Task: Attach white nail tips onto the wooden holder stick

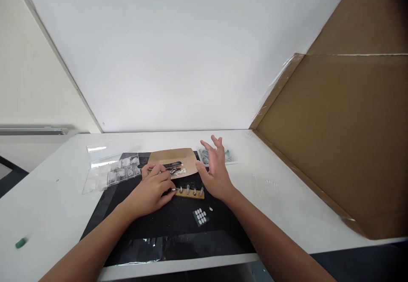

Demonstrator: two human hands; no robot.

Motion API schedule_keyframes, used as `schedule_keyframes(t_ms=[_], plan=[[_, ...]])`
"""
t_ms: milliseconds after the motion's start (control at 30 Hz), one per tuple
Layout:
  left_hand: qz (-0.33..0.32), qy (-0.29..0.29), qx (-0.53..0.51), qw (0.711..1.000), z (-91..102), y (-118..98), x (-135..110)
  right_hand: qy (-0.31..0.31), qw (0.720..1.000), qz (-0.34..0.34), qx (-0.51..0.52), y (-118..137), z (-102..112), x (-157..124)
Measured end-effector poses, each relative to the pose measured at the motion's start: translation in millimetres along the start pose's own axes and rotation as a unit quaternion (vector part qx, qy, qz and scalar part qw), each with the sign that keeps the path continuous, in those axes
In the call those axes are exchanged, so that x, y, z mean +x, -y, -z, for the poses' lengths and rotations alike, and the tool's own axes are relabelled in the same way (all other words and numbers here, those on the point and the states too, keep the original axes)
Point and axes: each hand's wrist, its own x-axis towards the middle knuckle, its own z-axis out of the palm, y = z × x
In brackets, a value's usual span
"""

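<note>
My left hand (pixel 154 190) is closed at the left end of a yellowish-brown strip with upright pegs (pixel 190 195), thumb and finger pinched there. Its fingers cover that end, so any small piece between them is hidden. Several pegs carry clear or greyish nail tips. Raised just beyond the strip's right end, my right hand (pixel 216 173) is open, fingers spread, holding nothing. In front of the strip lies a small dark green sheet (pixel 195 219) with several white oval tabs, and one loose white tab (pixel 211 209) beside it.
Behind my left hand, a brown paper sheet (pixel 188 156) bears a dark file (pixel 174 164) and small white pieces. A clear compartment box (pixel 111 175) stands left, a tray (pixel 234 161) behind my right hand. Cardboard (pixel 331 141) walls the right side. A green piece (pixel 21 243) lies far left.
</note>
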Motion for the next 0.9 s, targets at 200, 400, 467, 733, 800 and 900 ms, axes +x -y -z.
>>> schedule_keyframes(t_ms=[200, 400, 467, 733, 800, 900], plan=[[0.0, 0.003, -0.005, 1.0, -0.3, 0.0, -0.8, -0.005, 1.0, 0.006, 0.009, 0.5, -1.0, -0.3], [-0.001, 0.008, -0.012, 1.0, 0.3, -0.5, -1.0, -0.006, 1.0, 0.008, 0.015, -2.2, -3.2, 0.0], [0.001, 0.01, -0.014, 1.0, 0.4, -0.8, -1.0, -0.006, 1.0, 0.009, 0.022, -2.8, -3.4, -0.1], [-0.007, 0.005, -0.013, 1.0, 0.8, -1.6, -0.9, -0.008, 0.999, 0.014, 0.03, -3.5, -3.2, 0.0], [-0.01, 0.003, -0.015, 1.0, 0.9, -1.3, -0.9, -0.007, 0.999, 0.018, 0.026, -3.4, -3.1, -0.1], [-0.017, 0.003, -0.019, 1.0, 0.8, -0.3, -1.0, -0.003, 1.0, 0.02, 0.022, -2.8, -2.9, -0.2]])
